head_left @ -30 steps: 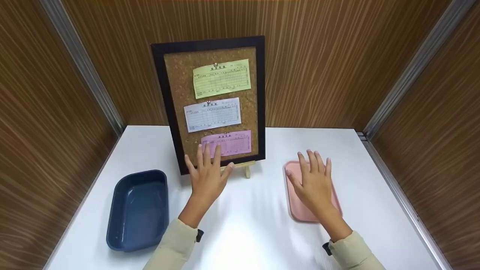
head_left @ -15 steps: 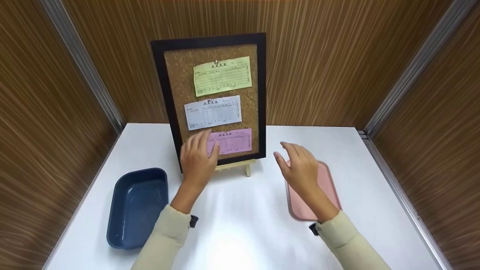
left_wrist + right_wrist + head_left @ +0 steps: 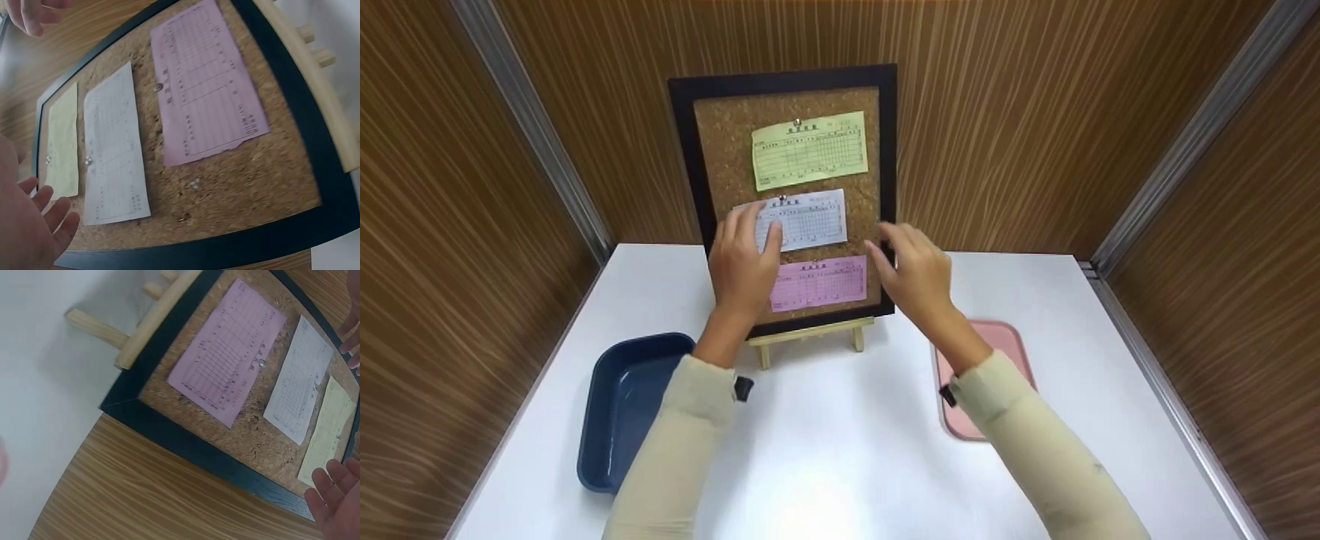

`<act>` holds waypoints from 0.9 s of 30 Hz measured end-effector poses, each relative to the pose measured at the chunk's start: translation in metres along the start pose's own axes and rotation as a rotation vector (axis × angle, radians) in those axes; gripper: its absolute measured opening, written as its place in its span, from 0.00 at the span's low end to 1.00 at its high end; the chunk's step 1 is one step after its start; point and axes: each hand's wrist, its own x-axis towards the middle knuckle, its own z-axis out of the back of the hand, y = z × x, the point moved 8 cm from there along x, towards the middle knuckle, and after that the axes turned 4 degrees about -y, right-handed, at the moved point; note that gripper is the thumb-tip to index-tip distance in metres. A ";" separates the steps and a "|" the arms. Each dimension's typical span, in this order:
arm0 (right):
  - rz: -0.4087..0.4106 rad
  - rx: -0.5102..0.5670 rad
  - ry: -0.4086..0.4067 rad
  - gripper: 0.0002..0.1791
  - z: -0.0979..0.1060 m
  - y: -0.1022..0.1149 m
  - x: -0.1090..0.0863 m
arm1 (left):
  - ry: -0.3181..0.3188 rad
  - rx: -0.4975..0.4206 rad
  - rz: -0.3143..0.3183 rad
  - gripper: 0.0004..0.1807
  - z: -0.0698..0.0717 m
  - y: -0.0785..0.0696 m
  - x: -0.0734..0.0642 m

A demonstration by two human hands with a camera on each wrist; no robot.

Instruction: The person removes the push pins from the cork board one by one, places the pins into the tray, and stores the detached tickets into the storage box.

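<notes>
A black-framed cork board (image 3: 720,142) leans upright on a small wooden easel (image 3: 810,331). Pinned to it, top to bottom, are a yellow form (image 3: 810,154), a white form (image 3: 814,221) and a pink form (image 3: 821,285), each with a push pin at its upper edge. My left hand (image 3: 741,262) is in front of the board's left side, covering part of the white form, fingers loosely bent and holding nothing. At the board's right edge is my right hand (image 3: 916,274), thumb and fingers apart with nothing between them. In the right wrist view, right fingertips (image 3: 323,481) overlap the yellow form's corner.
A deep blue bin (image 3: 604,405) stands at the left of the white table (image 3: 840,420), partly behind the left sleeve. A pink tray (image 3: 1009,345) lies at the right under the right forearm. Wood-patterned walls (image 3: 1020,135) enclose the table on three sides.
Both hands have risen and moved forward to the board. The right hand has travelled left from over the pink tray; the left has moved up from the pink form to the white one.
</notes>
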 end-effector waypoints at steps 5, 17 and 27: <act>-0.022 0.001 0.017 0.17 -0.016 0.004 0.028 | -0.007 -0.043 0.019 0.22 0.000 -0.001 0.022; -0.135 0.085 0.080 0.16 -0.044 0.003 0.082 | -0.052 -0.120 0.031 0.20 -0.008 -0.002 0.062; -0.194 0.080 0.102 0.17 -0.068 0.015 0.117 | -0.007 -0.127 0.093 0.21 -0.018 0.002 0.089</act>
